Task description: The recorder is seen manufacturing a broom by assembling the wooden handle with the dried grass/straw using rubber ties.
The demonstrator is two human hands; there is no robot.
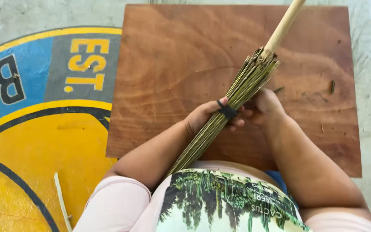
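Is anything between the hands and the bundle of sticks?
No. Both the left hand and the right hand already grip the stick bundle at its black band; nothing sits between them.

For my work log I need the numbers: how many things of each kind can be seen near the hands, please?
Bundle of thin green-brown sticks tied on a pale wooden handle: 1
Black band around the bundle: 1
Brown wooden board: 1
Loose pale stick on the painted floor: 1
Hands: 2, left and right
Total: 6
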